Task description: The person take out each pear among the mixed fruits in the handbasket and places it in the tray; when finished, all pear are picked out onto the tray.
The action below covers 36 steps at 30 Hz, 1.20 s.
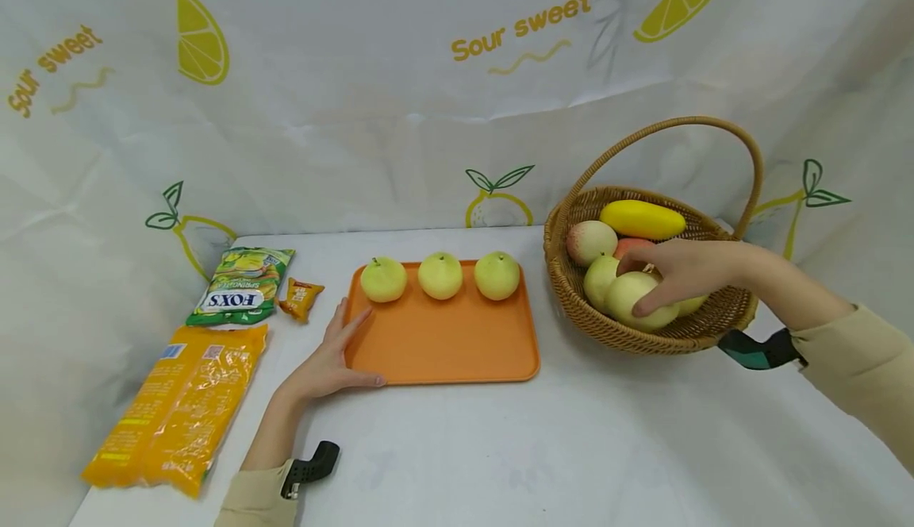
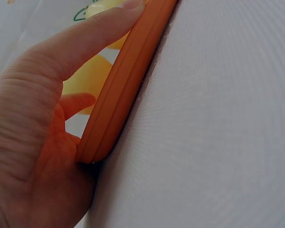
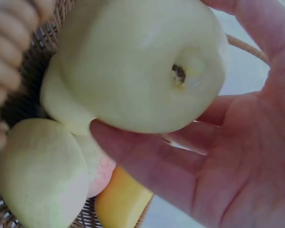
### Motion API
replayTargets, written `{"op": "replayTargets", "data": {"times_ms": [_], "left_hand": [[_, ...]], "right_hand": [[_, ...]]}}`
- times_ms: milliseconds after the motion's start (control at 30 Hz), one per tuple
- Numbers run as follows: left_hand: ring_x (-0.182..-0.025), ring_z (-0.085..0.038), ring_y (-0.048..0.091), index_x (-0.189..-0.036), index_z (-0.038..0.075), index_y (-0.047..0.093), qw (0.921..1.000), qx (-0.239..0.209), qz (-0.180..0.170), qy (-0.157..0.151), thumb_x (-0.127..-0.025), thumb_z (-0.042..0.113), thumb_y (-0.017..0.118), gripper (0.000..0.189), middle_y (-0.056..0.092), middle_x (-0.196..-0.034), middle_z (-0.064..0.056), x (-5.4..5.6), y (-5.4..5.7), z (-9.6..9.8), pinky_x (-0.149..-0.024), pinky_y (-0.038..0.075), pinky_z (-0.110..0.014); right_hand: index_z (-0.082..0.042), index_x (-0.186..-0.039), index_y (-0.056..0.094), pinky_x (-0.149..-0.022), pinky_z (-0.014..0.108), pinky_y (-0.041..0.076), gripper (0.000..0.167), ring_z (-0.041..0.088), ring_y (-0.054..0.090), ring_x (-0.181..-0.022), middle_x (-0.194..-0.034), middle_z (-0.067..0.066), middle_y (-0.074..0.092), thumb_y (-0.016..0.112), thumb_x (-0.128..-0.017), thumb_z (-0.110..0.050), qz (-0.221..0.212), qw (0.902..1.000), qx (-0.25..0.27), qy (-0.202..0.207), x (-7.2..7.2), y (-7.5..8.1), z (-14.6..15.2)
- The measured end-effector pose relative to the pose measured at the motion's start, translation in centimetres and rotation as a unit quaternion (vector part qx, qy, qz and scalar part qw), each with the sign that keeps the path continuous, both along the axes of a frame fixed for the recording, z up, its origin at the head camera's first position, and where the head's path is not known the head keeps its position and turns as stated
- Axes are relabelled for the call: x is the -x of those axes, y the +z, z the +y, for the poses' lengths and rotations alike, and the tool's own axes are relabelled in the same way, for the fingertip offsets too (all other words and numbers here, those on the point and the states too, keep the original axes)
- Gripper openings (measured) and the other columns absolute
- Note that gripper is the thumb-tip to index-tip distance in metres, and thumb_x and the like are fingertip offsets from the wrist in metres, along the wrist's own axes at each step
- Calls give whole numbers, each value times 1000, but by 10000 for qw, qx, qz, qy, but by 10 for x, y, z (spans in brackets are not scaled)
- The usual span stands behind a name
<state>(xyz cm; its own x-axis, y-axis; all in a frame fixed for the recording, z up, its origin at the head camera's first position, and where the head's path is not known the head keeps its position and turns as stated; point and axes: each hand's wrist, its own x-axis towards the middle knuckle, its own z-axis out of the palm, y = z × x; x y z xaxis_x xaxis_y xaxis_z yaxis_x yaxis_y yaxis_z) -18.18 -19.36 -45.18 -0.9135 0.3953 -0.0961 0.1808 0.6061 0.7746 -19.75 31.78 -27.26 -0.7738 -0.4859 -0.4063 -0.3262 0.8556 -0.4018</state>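
At the right of my head view, the right hand (image 1: 685,263) grasps an apple (image 1: 625,297) inside the basket (image 1: 603,331), thumb and fingers curled around it. Left of centre, I have the left hand (image 1: 332,360) spread at the tray's (image 1: 443,344) near-left corner, fingers loose, touching the rim; how firmly it presses, I can't quite judge. Three more apples (image 1: 439,275) line the tray's upper edge, mid-frame.

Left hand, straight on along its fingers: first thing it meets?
Probably the leftmost yellow-green fruit on the orange tray. In the head view, the left hand angles toward it from the tray's left edge. Fingertip height is unclear, so it might pass over.
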Motion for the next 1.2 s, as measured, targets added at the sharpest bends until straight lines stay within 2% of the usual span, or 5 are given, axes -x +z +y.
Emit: {"op": "replayTargets", "data": {"times_ms": [200,433,867,1067,1200], "left_hand": [[-145,-39,-14,-156,19,23,10000,21,-25,-2,-69,43,87,111,-18,-161,-13,0,0,0,-108,6,-71],[-145,-38,-14,-156,19,23,10000,35,-21,3,-69,43,87,110,-19,-161,-13,0,0,0,-108,6,-71],[-146,-38,-13,-158,21,16,10000,30,-80,51,-69,44,87,116,-18,-161,-12,0,1,1,-108,7,-70],[-146,-38,-12,-158,21,9,9996,222,-154,91,-68,47,86,121,-18,-161,-11,0,3,1,-109,8,-69],[-146,-38,-10,-158,18,6,9990,422,-141,99,-68,50,85,124,-16,-162,-10,0,4,0,-110,9,-68]], "right_hand": [[-12,-128,53,-83,37,46,60,22,53,-107,-124,4,55,79,-80,-37,284,9976,625,-77,-5,-2,1],[-10,-137,47,-81,37,47,66,22,53,-102,-126,7,55,77,-84,-36,569,9913,977,-674,-12,1,-4],[-12,-138,38,-81,37,49,65,30,54,-110,-131,12,51,75,-86,-29,269,9686,2107,-1290,-23,-4,-31],[-14,-145,38,-85,39,51,73,33,54,-115,-149,12,35,77,-84,-24,365,9616,2513,-1043,-30,-11,-52],[-16,-147,38,-88,39,49,78,28,55,-113,-142,11,43,79,-82,-31,356,9636,2426,-1068,-36,-17,-67]]}}
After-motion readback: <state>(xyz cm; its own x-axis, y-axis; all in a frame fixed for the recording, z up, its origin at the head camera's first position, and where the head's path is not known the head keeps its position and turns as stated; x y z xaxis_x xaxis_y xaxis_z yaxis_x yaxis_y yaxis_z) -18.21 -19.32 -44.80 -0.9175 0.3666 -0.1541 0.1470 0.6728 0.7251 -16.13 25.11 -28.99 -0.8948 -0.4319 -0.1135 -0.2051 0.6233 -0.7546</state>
